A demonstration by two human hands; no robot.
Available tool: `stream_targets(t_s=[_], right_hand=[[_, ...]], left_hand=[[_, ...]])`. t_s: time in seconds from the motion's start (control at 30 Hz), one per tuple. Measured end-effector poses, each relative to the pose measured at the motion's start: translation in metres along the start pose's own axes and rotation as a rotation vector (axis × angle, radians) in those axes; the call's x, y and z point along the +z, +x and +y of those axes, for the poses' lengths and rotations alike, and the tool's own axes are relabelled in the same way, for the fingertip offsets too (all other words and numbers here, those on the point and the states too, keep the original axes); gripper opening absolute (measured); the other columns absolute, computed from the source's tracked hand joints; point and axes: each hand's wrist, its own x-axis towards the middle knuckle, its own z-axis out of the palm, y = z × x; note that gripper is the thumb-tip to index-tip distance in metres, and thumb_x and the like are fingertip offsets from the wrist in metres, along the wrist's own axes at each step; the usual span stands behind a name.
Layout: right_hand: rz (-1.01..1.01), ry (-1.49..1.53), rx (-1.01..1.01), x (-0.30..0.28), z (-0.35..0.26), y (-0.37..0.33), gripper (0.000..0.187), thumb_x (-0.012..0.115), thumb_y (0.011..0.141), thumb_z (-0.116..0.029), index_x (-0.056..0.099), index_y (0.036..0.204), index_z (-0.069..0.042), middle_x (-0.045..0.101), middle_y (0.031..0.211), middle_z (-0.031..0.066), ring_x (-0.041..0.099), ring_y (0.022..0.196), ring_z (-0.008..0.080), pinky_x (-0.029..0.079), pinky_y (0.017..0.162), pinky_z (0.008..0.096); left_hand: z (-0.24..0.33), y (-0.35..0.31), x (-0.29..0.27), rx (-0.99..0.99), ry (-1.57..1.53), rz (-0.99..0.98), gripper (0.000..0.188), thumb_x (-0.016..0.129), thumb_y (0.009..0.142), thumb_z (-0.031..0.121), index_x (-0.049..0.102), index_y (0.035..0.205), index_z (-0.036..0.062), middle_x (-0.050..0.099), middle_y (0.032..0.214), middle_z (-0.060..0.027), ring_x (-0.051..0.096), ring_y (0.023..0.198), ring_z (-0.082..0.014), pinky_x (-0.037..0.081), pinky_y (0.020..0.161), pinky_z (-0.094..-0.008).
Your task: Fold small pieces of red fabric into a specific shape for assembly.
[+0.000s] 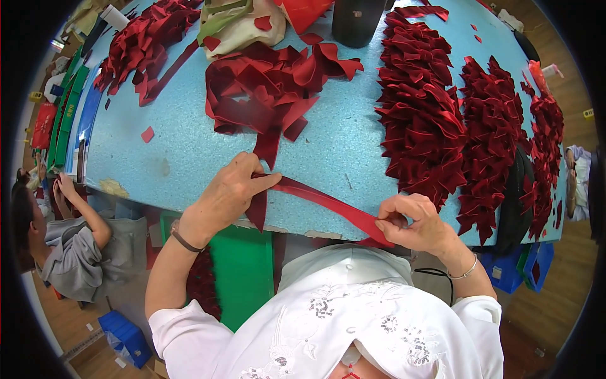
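Note:
A dark red fabric ribbon (328,203) stretches between my two hands above the front edge of the blue table. My left hand (232,189) pinches one end, with a loose tail of ribbon hanging below its fingers. At the other end my right hand (413,222) grips the ribbon between thumb and bent fingers. Just beyond my left hand, a strip of ribbon (268,148) runs down from a loose heap of red ribbon (252,85). To the right lies a long, dense pile of folded red fabric pieces (420,120).
More red piles (489,139) line the table's (341,139) right side; another pile (142,54) lies far left. A black cylindrical container (358,22) and a cream cloth bag (243,28) stand at the back. A green bin (243,271) sits below the front edge. Another person (88,240) works at left.

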Motion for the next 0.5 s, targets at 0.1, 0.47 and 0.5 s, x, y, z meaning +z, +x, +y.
stream_targets(t_s=[0.1, 0.47, 0.5], right_hand=[[-0.078, 0.059, 0.172, -0.007, -0.009, -0.004, 0.016, 0.066, 0.07, 0.005, 0.056, 0.078, -0.003, 0.061, 0.067, 0.0069, 0.059, 0.057, 0.0198, 0.047, 0.05, 0.0282], [-0.181, -1.111, -0.239, 0.011, -0.007, -0.011, 0.009, 0.061, 0.067, -0.004, 0.056, 0.074, -0.001, 0.049, 0.055, 0.0044, 0.049, 0.051, 0.0167, 0.038, 0.048, 0.0296], [-0.182, -1.109, -0.239, 0.013, -0.008, -0.012, 0.009, 0.061, 0.067, -0.004, 0.056, 0.074, -0.001, 0.049, 0.055, 0.0044, 0.049, 0.051, 0.0167, 0.038, 0.048, 0.0296]], left_hand=[[0.0, 0.0, 0.0, -0.008, 0.0, -0.011, 0.038, 0.058, 0.062, -0.011, 0.068, 0.096, 0.0025, 0.048, 0.08, -0.0103, 0.051, 0.076, -0.0248, 0.048, 0.07, -0.0332], [-0.002, 0.0, 0.0, 0.007, 0.0, -0.017, 0.039, 0.058, 0.062, -0.01, 0.067, 0.097, 0.0026, 0.048, 0.08, -0.0103, 0.051, 0.076, -0.0245, 0.048, 0.068, -0.0332], [-0.002, 0.0, 0.0, 0.005, 0.0, -0.018, 0.039, 0.058, 0.062, -0.01, 0.067, 0.097, 0.0026, 0.048, 0.08, -0.0103, 0.051, 0.076, -0.0245, 0.048, 0.068, -0.0332]])
